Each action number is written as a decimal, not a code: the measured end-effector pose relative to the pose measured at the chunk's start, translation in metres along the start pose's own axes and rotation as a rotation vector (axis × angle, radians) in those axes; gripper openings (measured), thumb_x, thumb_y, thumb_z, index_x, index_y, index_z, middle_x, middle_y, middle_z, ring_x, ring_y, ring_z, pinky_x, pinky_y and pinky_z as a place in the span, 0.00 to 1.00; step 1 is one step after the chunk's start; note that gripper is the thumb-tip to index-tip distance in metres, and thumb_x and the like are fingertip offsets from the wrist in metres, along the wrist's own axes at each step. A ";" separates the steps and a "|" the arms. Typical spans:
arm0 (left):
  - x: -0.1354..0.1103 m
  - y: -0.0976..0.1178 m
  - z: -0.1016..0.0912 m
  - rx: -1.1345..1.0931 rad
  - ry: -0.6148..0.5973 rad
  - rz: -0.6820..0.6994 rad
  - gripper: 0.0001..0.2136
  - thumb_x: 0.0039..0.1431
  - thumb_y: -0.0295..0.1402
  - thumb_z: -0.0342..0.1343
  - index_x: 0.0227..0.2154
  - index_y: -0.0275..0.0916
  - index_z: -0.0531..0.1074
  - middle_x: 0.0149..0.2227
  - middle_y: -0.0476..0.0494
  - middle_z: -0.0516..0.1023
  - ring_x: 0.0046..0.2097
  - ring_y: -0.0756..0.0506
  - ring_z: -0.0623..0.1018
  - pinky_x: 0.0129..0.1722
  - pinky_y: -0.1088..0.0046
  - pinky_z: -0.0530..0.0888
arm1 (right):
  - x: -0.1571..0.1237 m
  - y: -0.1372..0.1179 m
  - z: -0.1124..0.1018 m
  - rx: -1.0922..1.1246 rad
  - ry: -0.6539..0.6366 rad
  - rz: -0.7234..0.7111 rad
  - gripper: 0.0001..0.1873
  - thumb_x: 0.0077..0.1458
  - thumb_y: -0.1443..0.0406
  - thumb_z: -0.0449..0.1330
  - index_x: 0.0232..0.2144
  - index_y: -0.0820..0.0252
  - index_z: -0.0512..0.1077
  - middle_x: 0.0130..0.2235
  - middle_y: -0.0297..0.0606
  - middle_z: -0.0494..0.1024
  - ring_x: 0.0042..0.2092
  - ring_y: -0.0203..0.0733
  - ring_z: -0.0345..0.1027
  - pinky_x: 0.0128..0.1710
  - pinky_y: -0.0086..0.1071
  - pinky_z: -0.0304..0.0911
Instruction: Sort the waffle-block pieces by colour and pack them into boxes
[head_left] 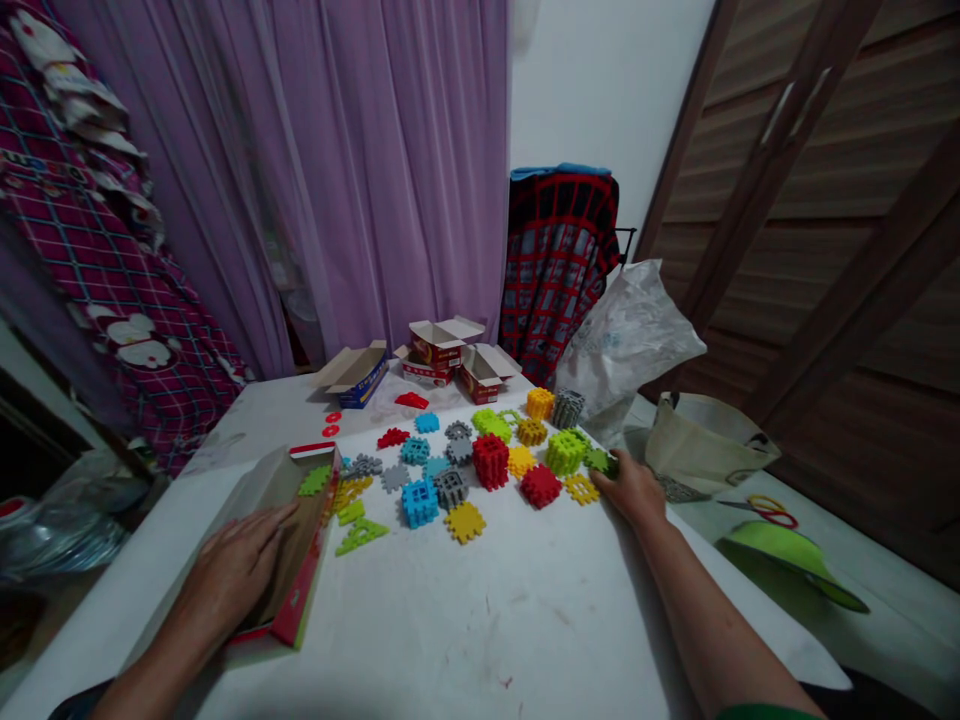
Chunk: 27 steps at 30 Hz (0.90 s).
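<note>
My left hand (240,562) lies flat over the open red-and-green cardboard box (296,595), its fingers stretched out. One green plastic building piece (314,481) is at the far end of that box. At the table's right side, my right hand (632,487) has its fingers closed on a dark green building piece (598,460). Just left of it stands a lime green stack (565,453), with a yellow frame piece (582,489) lying in front. A red stack (491,461), a red piece (541,486) and a blue cube (419,503) sit near the middle.
Several opened small boxes (480,374) and a blue box (365,380) stand at the table's back. A clear plastic bag (622,340) rises behind the right edge. Beyond that edge are a cloth bag (701,445), scissors (772,512) and a lime green rounded object (787,563).
</note>
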<state>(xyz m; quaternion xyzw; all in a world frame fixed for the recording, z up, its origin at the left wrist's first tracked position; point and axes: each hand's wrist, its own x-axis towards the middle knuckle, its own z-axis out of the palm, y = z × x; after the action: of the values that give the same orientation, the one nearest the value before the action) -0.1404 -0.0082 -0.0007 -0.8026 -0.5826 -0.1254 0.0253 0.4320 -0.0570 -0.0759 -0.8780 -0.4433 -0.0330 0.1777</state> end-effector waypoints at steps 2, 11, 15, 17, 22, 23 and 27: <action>-0.003 0.006 -0.003 -0.002 0.002 -0.034 0.23 0.59 0.37 0.40 0.50 0.43 0.76 0.51 0.44 0.79 0.52 0.39 0.77 0.55 0.60 0.71 | -0.001 0.004 0.004 -0.022 0.021 -0.063 0.30 0.52 0.50 0.55 0.53 0.60 0.70 0.44 0.50 0.79 0.44 0.54 0.72 0.37 0.40 0.64; -0.014 0.009 -0.017 -0.033 0.034 -0.091 0.21 0.61 0.34 0.42 0.52 0.42 0.73 0.52 0.42 0.78 0.54 0.42 0.75 0.56 0.61 0.69 | -0.002 0.025 0.006 0.260 0.033 0.134 0.36 0.38 0.43 0.58 0.46 0.57 0.76 0.43 0.59 0.79 0.40 0.64 0.73 0.31 0.48 0.60; -0.019 0.005 -0.019 -0.042 0.030 -0.088 0.21 0.62 0.34 0.41 0.52 0.40 0.73 0.53 0.41 0.77 0.54 0.42 0.75 0.56 0.59 0.68 | -0.020 0.012 -0.015 0.334 0.095 0.157 0.36 0.38 0.41 0.58 0.45 0.51 0.76 0.44 0.58 0.79 0.41 0.63 0.73 0.32 0.49 0.60; -0.019 0.008 -0.021 -0.066 0.019 -0.074 0.20 0.63 0.35 0.42 0.51 0.40 0.74 0.52 0.41 0.78 0.54 0.42 0.75 0.56 0.60 0.68 | -0.034 -0.001 -0.025 0.347 0.095 0.132 0.36 0.37 0.40 0.57 0.45 0.52 0.75 0.43 0.54 0.80 0.40 0.62 0.73 0.31 0.49 0.61; -0.020 0.029 -0.030 -0.109 0.022 -0.054 0.18 0.62 0.34 0.45 0.51 0.42 0.74 0.52 0.43 0.78 0.53 0.42 0.75 0.55 0.61 0.68 | -0.089 -0.056 -0.035 0.509 0.073 -0.006 0.35 0.35 0.40 0.60 0.43 0.53 0.75 0.40 0.43 0.81 0.28 0.50 0.71 0.28 0.43 0.65; -0.022 0.036 -0.032 -0.117 0.035 -0.035 0.18 0.62 0.34 0.45 0.51 0.43 0.74 0.52 0.43 0.78 0.53 0.42 0.74 0.55 0.61 0.68 | -0.104 -0.069 -0.032 0.546 0.057 -0.079 0.35 0.36 0.41 0.60 0.43 0.54 0.75 0.39 0.43 0.81 0.27 0.48 0.71 0.27 0.41 0.66; -0.035 0.067 -0.035 -0.176 0.047 0.098 0.16 0.63 0.33 0.46 0.50 0.44 0.74 0.51 0.43 0.78 0.53 0.42 0.73 0.54 0.60 0.68 | -0.163 -0.121 -0.008 0.653 -0.097 -0.425 0.24 0.44 0.50 0.61 0.42 0.54 0.75 0.41 0.41 0.82 0.34 0.47 0.74 0.32 0.38 0.70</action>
<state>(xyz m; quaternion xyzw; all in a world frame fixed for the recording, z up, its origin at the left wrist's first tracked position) -0.0937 -0.0683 0.0324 -0.8262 -0.5286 -0.1933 -0.0256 0.2386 -0.1186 -0.0692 -0.6645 -0.6103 0.1152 0.4156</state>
